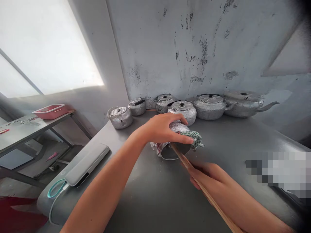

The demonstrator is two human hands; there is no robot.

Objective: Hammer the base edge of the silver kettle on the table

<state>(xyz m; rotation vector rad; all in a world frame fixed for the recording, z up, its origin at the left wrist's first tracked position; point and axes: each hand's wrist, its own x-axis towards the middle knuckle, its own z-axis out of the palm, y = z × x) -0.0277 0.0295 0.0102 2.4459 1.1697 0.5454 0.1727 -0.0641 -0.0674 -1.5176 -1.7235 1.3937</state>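
Observation:
A small silver kettle lies tipped on the grey table, its round opening facing me. My left hand is spread over its upper side and grips it, thumb near a green-and-white cord-wrapped handle. The kettle's far side is hidden under that hand. My right hand is closed around a long wooden stick. The stick's far end goes into the kettle's opening, where its tip is out of sight.
Several silver kettles, among them a lidded one and a long-spouted one, stand along the stained wall. A power bank with cables lies at the left edge of the grey table. A pink basket sits on a side table.

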